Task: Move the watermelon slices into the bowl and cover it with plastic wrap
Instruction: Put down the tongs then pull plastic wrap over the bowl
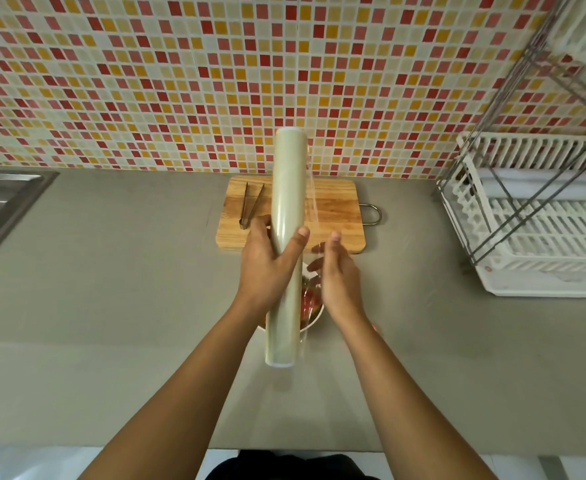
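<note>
Two hands up over the grey counter (111, 289). My left hand (267, 265) is wrapped round the long pale roll of plastic wrap (286, 237), held lengthwise above the white bowl (310, 322). Right hand (336, 275) is loosely open w/ fingers extended at the clear loose film (310, 202) hanging off the roll's right side; can't tell if it's pinching it.

Red watermelon slices (310, 301) look already in the bowl, mostly hidden.

Handling, I'd guess: roll light and stiff, grip mid-length. Film is flimsy, clingy, tears easily, so take the free edge w/ fingertips and pull evenly.

Room: light wooden cutting board (333, 216) w/ metal tongs (250, 206) just behind the bowl; white dish rack (544, 237) well right, steel sink (4, 199) far left. Plenty of bare counter either side.
</note>
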### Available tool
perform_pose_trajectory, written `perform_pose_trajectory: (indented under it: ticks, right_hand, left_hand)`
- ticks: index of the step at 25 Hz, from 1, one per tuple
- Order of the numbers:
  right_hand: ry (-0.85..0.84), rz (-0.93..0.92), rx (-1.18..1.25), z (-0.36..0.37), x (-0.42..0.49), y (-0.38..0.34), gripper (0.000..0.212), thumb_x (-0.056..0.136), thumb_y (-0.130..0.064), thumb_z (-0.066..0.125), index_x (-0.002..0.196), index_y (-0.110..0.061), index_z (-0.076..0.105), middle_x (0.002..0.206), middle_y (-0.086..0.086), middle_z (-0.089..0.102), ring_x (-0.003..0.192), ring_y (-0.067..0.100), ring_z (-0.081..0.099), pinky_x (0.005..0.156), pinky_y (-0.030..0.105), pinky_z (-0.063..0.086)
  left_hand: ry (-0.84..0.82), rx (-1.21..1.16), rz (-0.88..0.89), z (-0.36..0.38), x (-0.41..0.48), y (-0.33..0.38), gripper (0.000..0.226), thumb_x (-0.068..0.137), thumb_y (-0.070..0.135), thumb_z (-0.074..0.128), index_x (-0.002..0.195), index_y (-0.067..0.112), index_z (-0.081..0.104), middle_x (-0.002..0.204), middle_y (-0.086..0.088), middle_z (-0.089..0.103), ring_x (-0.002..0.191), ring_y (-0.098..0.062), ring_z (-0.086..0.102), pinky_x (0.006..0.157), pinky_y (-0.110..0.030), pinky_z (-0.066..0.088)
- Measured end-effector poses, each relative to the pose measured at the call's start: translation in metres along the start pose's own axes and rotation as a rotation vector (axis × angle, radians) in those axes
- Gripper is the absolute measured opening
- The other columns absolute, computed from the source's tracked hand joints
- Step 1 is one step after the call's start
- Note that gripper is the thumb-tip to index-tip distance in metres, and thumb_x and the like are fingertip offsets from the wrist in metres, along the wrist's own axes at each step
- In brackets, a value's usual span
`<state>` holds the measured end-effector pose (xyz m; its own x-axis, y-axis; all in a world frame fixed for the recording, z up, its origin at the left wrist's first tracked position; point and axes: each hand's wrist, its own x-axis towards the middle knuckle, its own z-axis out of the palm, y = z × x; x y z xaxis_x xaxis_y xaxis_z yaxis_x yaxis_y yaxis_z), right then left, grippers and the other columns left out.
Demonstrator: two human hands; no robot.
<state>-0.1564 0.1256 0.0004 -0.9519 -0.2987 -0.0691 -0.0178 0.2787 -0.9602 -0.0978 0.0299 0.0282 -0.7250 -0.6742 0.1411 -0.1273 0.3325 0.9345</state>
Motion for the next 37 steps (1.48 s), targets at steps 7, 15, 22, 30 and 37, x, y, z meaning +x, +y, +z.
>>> perform_pose_trajectory:
  ticks: [7, 15, 22, 30, 37]
  right_hand:
    - [0.108, -0.241, -0.060, 0.007, -0.004, 0.013, 0.035, 0.097, -0.030, 0.038, 0.072, -0.012, 0.053, 0.061, -0.001, 0.057, 0.056, 0.010, 0.052, 0.052, 0.022, 0.033]
    - [-0.212, 0.082, 0.299, 0.009, 0.025, -0.009, 0.056, 0.087, -0.065, 0.028, 0.073, -0.025, 0.065, 0.065, 0.000, 0.063, 0.059, 0.015, 0.063, 0.056, 0.034, 0.051]
    - [0.118, -0.136, 0.024, 0.015, 0.029, 0.005, 0.032, 0.095, -0.033, 0.044, 0.076, -0.012, 0.058, 0.066, -0.014, 0.057, 0.063, 0.000, 0.052, 0.056, 0.010, 0.036]
    - [0.223, -0.144, -0.092, 0.004, 0.028, 0.031, 0.033, 0.096, -0.025, 0.043, 0.079, -0.001, 0.058, 0.079, 0.008, 0.066, 0.069, 0.017, 0.053, 0.059, 0.021, 0.029]
    - [0.171, -0.163, -0.130, -0.005, 0.032, 0.055, 0.033, 0.096, -0.030, 0.041, 0.075, -0.011, 0.058, 0.069, -0.006, 0.059, 0.065, 0.015, 0.054, 0.059, 0.023, 0.032]
  left_hand:
    - [-0.016, 0.005, -0.014, -0.004, 0.012, 0.006, 0.033, 0.085, 0.052, 0.058, 0.107, 0.032, 0.042, 0.096, 0.015, 0.059, 0.082, 0.007, 0.060, 0.061, -0.010, 0.045]
    - [-0.081, -0.006, -0.069, 0.002, 0.000, -0.004, 0.039, 0.082, 0.057, 0.056, 0.111, 0.032, 0.044, 0.104, 0.007, 0.062, 0.092, -0.011, 0.064, 0.075, -0.036, 0.055]
    - [-0.059, 0.009, -0.154, 0.003, -0.005, -0.014, 0.043, 0.096, 0.045, 0.039, 0.134, 0.025, 0.039, 0.093, 0.023, 0.053, 0.083, 0.004, 0.053, 0.066, -0.016, 0.040]
    - [-0.049, 0.099, -0.186, 0.008, -0.012, -0.020, 0.047, 0.083, 0.056, 0.059, 0.099, 0.015, 0.043, 0.097, -0.001, 0.059, 0.086, -0.016, 0.060, 0.060, -0.023, 0.043]
    - [0.017, 0.115, -0.213, 0.031, -0.024, -0.027, 0.046, 0.082, 0.050, 0.064, 0.099, 0.013, 0.043, 0.103, -0.005, 0.056, 0.092, -0.020, 0.056, 0.073, -0.028, 0.041]
